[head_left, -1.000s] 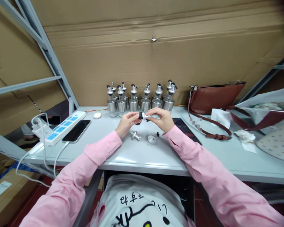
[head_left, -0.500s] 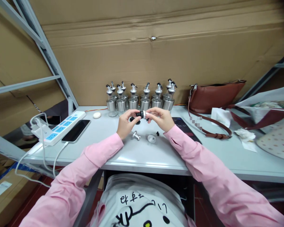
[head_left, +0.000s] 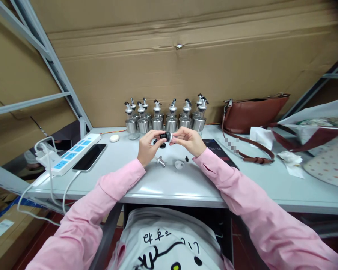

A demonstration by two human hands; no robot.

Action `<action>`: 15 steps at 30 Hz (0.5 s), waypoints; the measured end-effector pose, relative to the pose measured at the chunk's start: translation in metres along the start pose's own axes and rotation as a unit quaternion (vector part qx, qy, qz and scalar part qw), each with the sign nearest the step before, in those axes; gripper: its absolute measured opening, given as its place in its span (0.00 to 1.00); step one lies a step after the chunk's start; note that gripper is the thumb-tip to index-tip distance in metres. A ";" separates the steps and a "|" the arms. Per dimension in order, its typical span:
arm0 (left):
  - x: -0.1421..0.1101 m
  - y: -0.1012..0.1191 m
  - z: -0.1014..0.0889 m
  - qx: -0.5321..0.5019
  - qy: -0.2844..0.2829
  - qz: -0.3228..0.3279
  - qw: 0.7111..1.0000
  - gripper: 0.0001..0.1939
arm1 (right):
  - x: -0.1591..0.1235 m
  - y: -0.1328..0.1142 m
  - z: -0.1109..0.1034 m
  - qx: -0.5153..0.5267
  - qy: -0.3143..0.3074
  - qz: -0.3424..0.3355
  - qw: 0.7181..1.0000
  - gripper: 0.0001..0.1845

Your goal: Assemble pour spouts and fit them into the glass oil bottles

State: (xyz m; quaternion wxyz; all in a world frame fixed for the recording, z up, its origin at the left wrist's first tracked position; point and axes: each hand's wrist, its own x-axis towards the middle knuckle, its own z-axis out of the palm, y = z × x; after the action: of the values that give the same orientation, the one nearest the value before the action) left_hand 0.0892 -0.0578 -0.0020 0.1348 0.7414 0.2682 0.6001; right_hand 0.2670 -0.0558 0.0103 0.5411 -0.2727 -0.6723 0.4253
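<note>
Black ribbed stopper [head_left: 165, 136], pale collar [head_left: 170, 137] at one end, is up between the two hands, above the tabletop [head_left: 169, 183]. Clock directions from the stopper, 12 pointing away from the person.

Key relation: long axis runs roughly 9 to 3 o'clock, lying near level, ribbed black end toward 9, collar end toward 3. Left hand [head_left: 147, 147] comes in from about 8 o'clock, thumb and fingers pinching the black end. Right hand [head_left: 192, 141] comes in from about 3, fingertips gripping the collar end. Neither hand is nearer; both are on it, one per end, fingertips almost meeting. Exact finger contact on the far side is hidden.

Just below the stopper, near 6 to 7: another black piece [head_left: 163, 145], partly covered by left fingers; can't tell if they touch it. Farther at 6 to 7: silver spout [head_left: 161, 161], on its side, tip toward about 4. At 5: pale round cap [head_left: 179, 164]. Between 4 and 5: small black bits [head_left: 186, 159], just beside the cap, near the right wrist.

Outward: row of bottles [head_left: 171, 123] at 12, upright, spouts on; dark-screened device [head_left: 214, 148] near 3, partly behind the right hand; white round object [head_left: 114, 138] at 9; phone [head_left: 90, 157] past it, between 8 and 9.
</note>
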 end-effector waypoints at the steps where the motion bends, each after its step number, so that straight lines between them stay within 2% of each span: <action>1: 0.001 0.000 0.000 -0.009 -0.005 -0.013 1.000 0.09 | 0.000 0.001 0.000 -0.024 0.007 -0.014 1.000 0.21; 6: 0.005 -0.006 -0.001 -0.061 -0.046 -0.091 0.993 0.09 | -0.001 0.001 -0.003 -0.200 0.047 -0.093 0.974 0.17; 9: 0.005 -0.010 0.000 -0.078 -0.058 -0.115 0.989 0.10 | -0.002 -0.003 -0.003 -0.251 0.044 -0.128 0.958 0.15; 11: 0.005 -0.011 0.000 -0.076 -0.060 -0.100 0.990 0.10 | -0.002 -0.005 -0.003 -0.259 0.038 -0.147 0.954 0.14; 15: 0.003 -0.009 -0.001 -0.036 -0.068 -0.014 0.997 0.07 | -0.001 -0.003 -0.006 -0.257 0.026 -0.136 0.957 0.14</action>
State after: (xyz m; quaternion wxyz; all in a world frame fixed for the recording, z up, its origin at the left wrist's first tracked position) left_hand 0.0862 -0.0489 -0.0034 0.1875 0.7718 0.2469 0.5552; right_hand 0.2732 -0.0566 0.0125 0.5227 -0.3194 -0.7753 0.1539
